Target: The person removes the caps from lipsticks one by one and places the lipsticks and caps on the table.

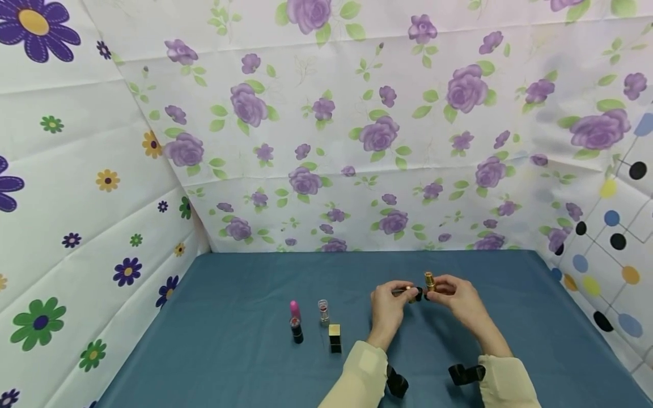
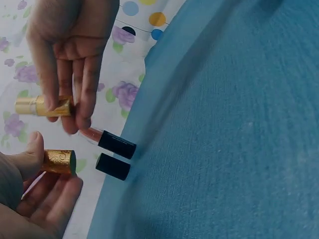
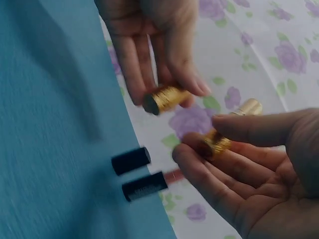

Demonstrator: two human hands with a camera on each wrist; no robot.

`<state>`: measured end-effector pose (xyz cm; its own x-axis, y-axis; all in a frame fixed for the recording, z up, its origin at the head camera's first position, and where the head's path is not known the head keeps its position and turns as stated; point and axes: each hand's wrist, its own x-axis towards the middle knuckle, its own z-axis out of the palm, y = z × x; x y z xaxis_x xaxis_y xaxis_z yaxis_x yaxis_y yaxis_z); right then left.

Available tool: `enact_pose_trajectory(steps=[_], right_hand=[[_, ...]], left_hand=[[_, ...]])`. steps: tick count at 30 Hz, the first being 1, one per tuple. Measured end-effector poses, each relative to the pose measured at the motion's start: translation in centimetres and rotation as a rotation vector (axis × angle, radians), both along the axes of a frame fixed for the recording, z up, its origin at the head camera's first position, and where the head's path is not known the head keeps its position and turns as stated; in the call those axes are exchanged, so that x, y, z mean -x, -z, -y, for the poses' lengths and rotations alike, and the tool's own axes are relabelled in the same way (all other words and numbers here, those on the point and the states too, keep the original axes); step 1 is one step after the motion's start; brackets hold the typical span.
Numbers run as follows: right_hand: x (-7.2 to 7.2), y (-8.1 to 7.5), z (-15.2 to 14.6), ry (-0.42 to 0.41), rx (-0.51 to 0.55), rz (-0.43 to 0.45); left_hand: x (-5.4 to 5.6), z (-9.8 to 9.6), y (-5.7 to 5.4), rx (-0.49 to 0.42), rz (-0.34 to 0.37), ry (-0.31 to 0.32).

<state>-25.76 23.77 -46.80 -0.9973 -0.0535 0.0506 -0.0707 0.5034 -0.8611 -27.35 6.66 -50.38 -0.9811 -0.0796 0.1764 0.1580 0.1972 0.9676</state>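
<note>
My left hand point(image 1: 389, 309) pinches a gold lipstick cap point(image 2: 59, 162) between thumb and fingers, its dark round end showing. My right hand point(image 1: 463, 303) holds a gold lipstick tube point(image 1: 430, 281) by its textured base, the smooth paler end sticking out past the thumb. Both hands are raised at the right of the table, close together, with the cap and tube apart. Below and behind them a black-based lipstick point(image 2: 117, 144) with a pinkish clear part stands beside a black cap point(image 2: 113, 167). The fingers partly hide these two in the head view.
Left of the hands on the blue-covered table point(image 1: 245, 340) stand a pink lipstick point(image 1: 295, 309), a black lipstick point(image 1: 297, 331), a clear lipstick point(image 1: 323, 313) and a black lipstick with a gold top point(image 1: 334, 338). A flowered sheet point(image 1: 331, 136) hangs behind.
</note>
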Motion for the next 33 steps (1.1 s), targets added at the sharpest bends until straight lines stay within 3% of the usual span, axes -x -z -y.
enact_pose_trajectory(steps=[14, 23, 33], right_hand=[[0.3, 1.4, -1.9, 0.03, -0.073, 0.08], [0.9, 3.3, -1.6, 0.096, -0.156, 0.051], [1.1, 4.3, -1.4, 0.095, -0.11, 0.066]], left_hand=[[-0.2, -1.1, 0.2, 0.158, 0.004, 0.074], [-0.1, -1.3, 0.4, 0.291, -0.028, 0.127], [0.2, -1.0, 0.6, 0.337, -0.024, 0.175]])
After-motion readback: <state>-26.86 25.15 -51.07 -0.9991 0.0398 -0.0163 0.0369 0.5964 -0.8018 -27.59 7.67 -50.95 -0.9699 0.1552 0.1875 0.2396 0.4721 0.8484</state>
